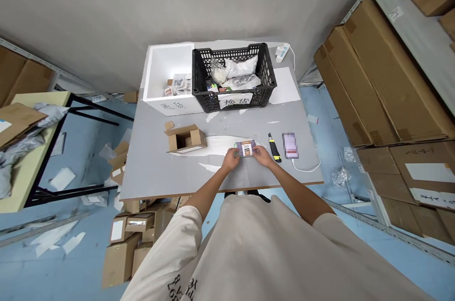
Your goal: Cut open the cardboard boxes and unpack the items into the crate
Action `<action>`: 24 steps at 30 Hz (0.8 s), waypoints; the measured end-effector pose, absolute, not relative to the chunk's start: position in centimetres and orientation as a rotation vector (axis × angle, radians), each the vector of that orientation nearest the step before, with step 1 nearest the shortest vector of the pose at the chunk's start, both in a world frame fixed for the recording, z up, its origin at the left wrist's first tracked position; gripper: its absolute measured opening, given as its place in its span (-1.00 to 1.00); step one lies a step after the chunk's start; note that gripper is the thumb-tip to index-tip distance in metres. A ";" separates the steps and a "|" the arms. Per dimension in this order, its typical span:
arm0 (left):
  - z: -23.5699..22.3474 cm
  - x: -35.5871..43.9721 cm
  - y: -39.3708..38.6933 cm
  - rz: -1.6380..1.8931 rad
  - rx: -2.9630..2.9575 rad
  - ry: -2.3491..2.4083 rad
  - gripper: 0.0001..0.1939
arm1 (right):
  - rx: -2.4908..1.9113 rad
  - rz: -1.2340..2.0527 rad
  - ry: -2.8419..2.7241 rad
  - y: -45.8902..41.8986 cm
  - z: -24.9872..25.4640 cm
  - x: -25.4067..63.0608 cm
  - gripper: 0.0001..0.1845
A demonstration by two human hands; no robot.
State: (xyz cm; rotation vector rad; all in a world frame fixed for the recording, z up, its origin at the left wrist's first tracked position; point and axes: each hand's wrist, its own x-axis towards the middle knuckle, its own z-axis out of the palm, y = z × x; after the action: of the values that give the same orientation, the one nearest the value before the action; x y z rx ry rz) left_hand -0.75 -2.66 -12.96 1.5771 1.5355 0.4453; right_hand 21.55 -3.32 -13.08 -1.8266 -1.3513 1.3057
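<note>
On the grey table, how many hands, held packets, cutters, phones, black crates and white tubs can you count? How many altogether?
Left hand and right hand: 2
Packet: 1
Cutter: 1
Phone: 1
Black crate: 1
White tub: 1
Total: 7

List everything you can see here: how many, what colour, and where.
printed packet: one, mostly purple, between the hands
open carton: one, brown, table's left
utility knife: one, yellow and black, right of packet
phone: one, screen blurred, right of knife
cable: one, white, beside phone
crate: one, black, table's back
bin: one, white, left of crate
power strip: one, white, table's back right
table: one, grey, centre
side table: one, pale yellow, far left
other cartons: many, brown, shelves and floor
floor: one, blue, below
shirt: one, pale, bottom
left hand: one, bare, packet's left edge
right hand: one, bare, packet's right edge
</note>
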 end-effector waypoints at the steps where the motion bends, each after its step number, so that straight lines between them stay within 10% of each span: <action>1: -13.0 -0.8 -2.7 0.446 1.565 1.546 -0.68 | -1.839 1.298 -1.353 -3.4 -13.2 21.6 -0.74; 12: -12.7 0.3 -1.1 0.554 1.207 1.473 -0.24 | -1.686 1.399 -1.180 -1.8 -12.6 20.7 -0.26; 24: -14.0 -1.4 -2.9 0.461 1.416 1.576 -0.22 | -1.845 1.402 -1.315 -3.8 -13.8 21.4 -0.09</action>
State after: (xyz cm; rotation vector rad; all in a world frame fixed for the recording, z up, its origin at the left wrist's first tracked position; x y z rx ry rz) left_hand -1.38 -2.91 -13.98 1.4161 1.5762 0.4610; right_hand 21.44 -3.81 -13.81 -1.8446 -1.3153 1.4025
